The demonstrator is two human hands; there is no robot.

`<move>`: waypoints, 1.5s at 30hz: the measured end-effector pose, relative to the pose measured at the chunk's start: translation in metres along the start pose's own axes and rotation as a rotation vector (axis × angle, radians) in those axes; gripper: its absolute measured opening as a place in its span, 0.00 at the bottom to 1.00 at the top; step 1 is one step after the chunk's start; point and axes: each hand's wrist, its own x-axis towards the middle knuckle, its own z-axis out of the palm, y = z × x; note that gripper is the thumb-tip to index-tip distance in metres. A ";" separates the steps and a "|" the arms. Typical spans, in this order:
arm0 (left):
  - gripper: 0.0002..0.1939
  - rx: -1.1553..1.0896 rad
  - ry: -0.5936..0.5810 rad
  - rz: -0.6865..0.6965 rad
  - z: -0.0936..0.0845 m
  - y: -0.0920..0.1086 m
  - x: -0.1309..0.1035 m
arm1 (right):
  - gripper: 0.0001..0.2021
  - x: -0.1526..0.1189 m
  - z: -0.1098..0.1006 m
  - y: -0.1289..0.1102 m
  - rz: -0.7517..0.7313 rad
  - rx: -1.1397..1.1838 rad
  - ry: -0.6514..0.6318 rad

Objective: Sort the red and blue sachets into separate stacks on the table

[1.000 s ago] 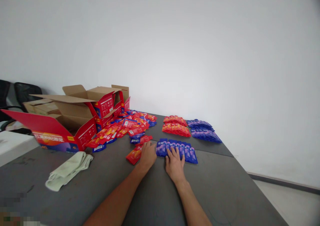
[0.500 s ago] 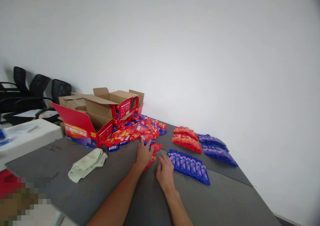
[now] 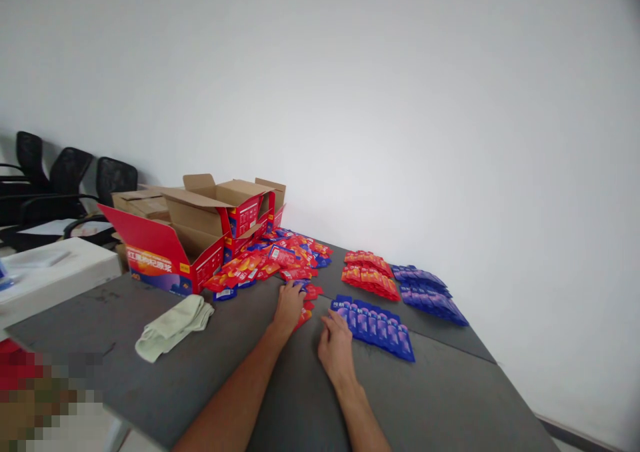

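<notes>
My left hand (image 3: 289, 309) reaches to the near edge of a loose pile of red and blue sachets (image 3: 283, 257). Its fingers are curled on a blue sachet (image 3: 302, 283), mostly hidden by the hand, and red sachets (image 3: 304, 315) lie just beside it. My right hand (image 3: 336, 347) rests at the left end of a row of overlapping blue sachets (image 3: 378, 328), its fingers loosely extended and the fingertips at the row's edge. No item shows in that hand.
Behind the row lie stacked red sachets (image 3: 369, 275) and stacked blue sachets (image 3: 429, 294). Open red cartons (image 3: 157, 265) stand at the left, with a folded pale cloth (image 3: 175, 327) in front. A white box (image 3: 65, 275) and black chairs (image 3: 116, 184) are farther left.
My right hand has shifted slightly, its fingers straightening toward the blue row. My left hand's fingers have drawn in over the blue sachet. The camera view has turned a little.
</notes>
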 end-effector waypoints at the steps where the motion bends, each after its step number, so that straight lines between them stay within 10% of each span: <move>1: 0.16 -0.004 0.007 0.025 -0.002 0.004 -0.001 | 0.19 0.000 0.000 0.000 0.006 0.013 -0.005; 9: 0.17 -0.269 0.157 0.041 -0.021 0.037 -0.006 | 0.19 0.004 -0.007 0.000 0.095 0.133 0.015; 23: 0.06 -1.482 0.008 -0.625 0.015 0.064 -0.021 | 0.24 0.019 -0.031 0.004 0.560 0.527 0.100; 29: 0.05 -1.455 -0.254 -0.660 0.019 0.084 -0.040 | 0.19 0.020 -0.060 0.009 0.584 0.814 0.095; 38: 0.08 -1.381 -0.639 -0.333 -0.001 0.097 -0.054 | 0.16 0.006 -0.092 0.028 0.553 0.843 0.010; 45: 0.15 -1.317 -0.447 -0.322 0.025 0.101 -0.062 | 0.17 -0.005 -0.078 0.028 0.630 0.717 0.153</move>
